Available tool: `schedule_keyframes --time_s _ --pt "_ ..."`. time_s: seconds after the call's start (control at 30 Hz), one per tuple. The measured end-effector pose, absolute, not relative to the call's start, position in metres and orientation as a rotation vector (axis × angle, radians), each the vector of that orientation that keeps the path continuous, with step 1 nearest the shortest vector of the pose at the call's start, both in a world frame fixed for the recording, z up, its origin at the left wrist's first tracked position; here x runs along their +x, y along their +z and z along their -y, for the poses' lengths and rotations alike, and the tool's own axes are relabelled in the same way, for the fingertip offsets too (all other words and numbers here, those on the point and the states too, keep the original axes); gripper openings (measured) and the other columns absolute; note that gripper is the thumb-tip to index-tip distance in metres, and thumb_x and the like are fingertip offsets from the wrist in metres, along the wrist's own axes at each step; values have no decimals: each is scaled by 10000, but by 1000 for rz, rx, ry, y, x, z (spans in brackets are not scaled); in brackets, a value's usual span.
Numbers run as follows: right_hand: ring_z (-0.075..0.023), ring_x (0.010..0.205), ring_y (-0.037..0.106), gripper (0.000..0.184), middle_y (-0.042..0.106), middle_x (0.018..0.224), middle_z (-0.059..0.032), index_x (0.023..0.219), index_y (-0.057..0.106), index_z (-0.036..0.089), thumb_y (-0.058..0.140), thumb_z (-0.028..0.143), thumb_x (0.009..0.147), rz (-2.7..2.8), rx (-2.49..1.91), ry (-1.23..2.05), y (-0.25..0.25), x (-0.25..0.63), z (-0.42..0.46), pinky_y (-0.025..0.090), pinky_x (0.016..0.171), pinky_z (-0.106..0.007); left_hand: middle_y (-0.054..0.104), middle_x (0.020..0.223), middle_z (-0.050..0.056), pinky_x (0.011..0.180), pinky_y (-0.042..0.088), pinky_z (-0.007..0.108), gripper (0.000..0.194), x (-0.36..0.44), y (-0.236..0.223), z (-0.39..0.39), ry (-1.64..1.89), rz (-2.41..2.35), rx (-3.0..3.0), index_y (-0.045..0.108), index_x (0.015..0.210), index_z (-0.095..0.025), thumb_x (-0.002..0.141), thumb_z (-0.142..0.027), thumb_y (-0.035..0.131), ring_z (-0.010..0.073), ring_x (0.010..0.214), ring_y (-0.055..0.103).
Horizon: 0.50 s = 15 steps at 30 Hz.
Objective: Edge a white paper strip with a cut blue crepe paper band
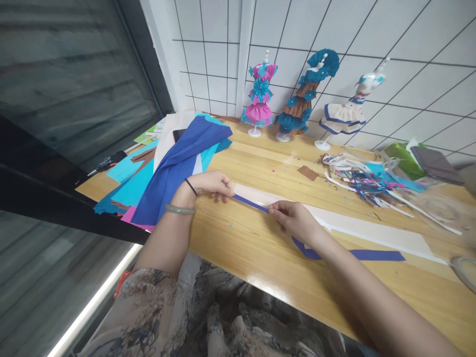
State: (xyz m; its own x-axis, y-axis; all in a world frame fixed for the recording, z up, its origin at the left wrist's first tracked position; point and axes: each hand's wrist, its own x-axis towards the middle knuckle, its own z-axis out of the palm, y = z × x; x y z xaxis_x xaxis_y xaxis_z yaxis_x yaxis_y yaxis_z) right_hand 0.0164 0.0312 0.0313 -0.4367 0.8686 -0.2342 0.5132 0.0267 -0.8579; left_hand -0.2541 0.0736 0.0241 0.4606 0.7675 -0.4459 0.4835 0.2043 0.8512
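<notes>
A narrow dark blue paper strip (375,255) runs along the front edge of a long pale cream paper strip (372,231) on the wooden table. My left hand (215,184) pinches the left end of the blue strip at the cream strip's end. Further right, my right hand (295,218) pinches the same blue strip between thumb and fingertips, and the stretch between my hands looks straight. Past my right hand the blue strip bends and lies loose on the table, partly hidden under my forearm.
Blue crepe paper sheets (167,168) are piled at left, near scissors (107,162). Dressed mini mannequins (259,89) stand along the tiled wall. Paper scraps (366,181), a brown paper piece (308,172), a phone (437,163) and a tape roll (464,270) lie at right.
</notes>
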Motion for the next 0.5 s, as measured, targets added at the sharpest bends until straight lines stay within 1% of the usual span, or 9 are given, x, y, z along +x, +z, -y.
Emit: schedule_keyframes --time_s 0.1,0.2,0.27,0.37,0.43,0.5 --pt "-101 451 448 196 517 583 30 857 571 189 519 353 763 2021 -1375 1267 25 17 -31 346 457 -241 665 617 39 373 290 156 249 -253 22 -74 264 -1241 1433 609 659 -123 633 -358 686 59 420 519" --pt "-119 525 497 228 560 654 19 991 533 196 458 284 794 2120 -1361 1069 18 17 -30 390 537 -251 671 629 44 371 280 162 242 -252 20 -74 255 -1269 1408 611 657 -123 625 -352 683 59 419 513" --pt "-140 626 544 230 592 727 -9 994 550 198 408 227 815 2230 -1338 915 17 15 -29 416 625 -270 674 636 47 368 274 167 239 -252 19 -75 251 -1284 1398 612 653 -124 625 -352 678 61 420 512" --pt "-163 821 573 288 607 916 -59 972 600 201 377 125 807 2388 -1265 745 18 12 -26 420 756 -289 671 628 49 363 265 170 234 -252 17 -76 257 -1325 1411 608 634 -122 626 -347 671 59 410 499" --pt "-164 865 571 337 591 971 -71 995 615 201 370 81 799 2447 -1260 685 20 11 -24 421 779 -282 666 617 49 366 272 170 229 -252 16 -77 255 -1361 1435 605 627 -118 626 -339 668 58 406 492" --pt "-164 852 573 362 584 963 -76 1032 617 196 366 68 806 2479 -1264 648 20 10 -22 430 769 -276 660 604 48 379 295 170 226 -252 15 -77 245 -1386 1461 601 617 -116 624 -332 668 59 408 490"
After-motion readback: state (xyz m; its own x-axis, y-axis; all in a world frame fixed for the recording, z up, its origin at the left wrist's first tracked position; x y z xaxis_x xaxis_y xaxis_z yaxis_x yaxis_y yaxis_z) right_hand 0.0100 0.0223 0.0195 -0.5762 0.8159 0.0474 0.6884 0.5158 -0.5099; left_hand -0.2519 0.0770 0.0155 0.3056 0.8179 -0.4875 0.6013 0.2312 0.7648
